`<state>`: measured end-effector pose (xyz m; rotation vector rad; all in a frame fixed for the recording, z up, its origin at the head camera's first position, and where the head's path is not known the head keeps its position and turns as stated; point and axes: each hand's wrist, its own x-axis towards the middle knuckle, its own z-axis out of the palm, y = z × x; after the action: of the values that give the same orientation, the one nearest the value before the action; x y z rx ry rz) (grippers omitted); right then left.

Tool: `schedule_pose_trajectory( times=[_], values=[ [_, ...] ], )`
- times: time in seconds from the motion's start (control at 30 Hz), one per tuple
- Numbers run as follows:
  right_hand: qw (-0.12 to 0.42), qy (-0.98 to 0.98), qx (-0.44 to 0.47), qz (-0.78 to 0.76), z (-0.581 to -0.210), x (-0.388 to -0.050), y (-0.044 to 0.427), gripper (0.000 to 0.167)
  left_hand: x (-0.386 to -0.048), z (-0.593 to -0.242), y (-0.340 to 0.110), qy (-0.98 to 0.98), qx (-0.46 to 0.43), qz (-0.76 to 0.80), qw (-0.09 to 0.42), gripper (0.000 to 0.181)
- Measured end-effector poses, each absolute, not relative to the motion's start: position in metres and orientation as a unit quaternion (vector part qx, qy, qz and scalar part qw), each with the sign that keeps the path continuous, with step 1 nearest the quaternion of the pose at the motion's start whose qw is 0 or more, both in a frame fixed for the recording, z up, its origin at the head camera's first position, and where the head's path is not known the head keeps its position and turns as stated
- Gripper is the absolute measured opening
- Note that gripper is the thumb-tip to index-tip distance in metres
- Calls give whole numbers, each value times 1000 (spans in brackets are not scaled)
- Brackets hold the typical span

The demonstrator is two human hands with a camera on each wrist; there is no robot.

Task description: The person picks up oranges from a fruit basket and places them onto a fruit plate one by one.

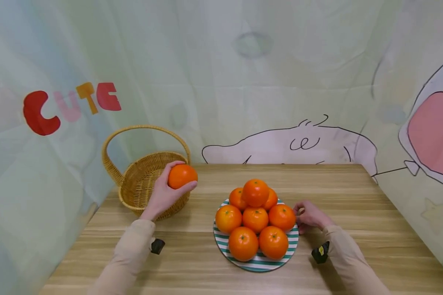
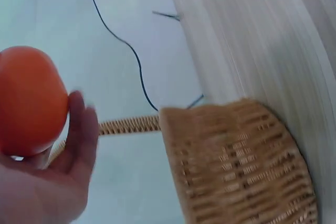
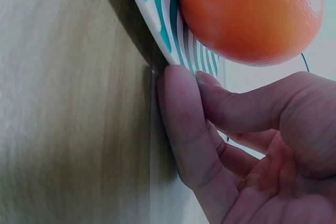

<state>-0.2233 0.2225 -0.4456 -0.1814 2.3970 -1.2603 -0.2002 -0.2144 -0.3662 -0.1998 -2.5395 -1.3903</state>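
My left hand (image 1: 165,196) grips an orange (image 1: 183,176) between thumb and fingers, raised at the right side of a wicker basket (image 1: 130,186). In the left wrist view the same orange (image 2: 30,100) is beside the basket's woven wall (image 2: 236,166). Several oranges are piled on a round plate with green and white stripes (image 1: 260,266), one orange (image 1: 256,192) on top. At the plate's right edge is my right hand (image 1: 311,216). The right wrist view shows its thumb and index finger (image 3: 181,108) pinching the plate's rim, close to an orange (image 3: 252,14).
The basket's tall arched handle (image 1: 147,128) stands up above its opening. Wood-grain table surface (image 1: 203,262) lies between basket and plate. A printed curtain (image 1: 221,82) hangs behind the table's far edge and at both sides.
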Motion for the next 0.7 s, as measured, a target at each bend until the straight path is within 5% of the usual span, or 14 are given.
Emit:
schedule_pose_trajectory(
  times=[0.33,0.7],
  values=[
    [213,866,-55,-450,-445,-223,223,9,-195,-372,-182,-849,-76,-509,123,60],
    [214,865,-56,-450,-444,-222,223,9,-193,-378,-172,-823,-119,-551,76,77]
  ],
)
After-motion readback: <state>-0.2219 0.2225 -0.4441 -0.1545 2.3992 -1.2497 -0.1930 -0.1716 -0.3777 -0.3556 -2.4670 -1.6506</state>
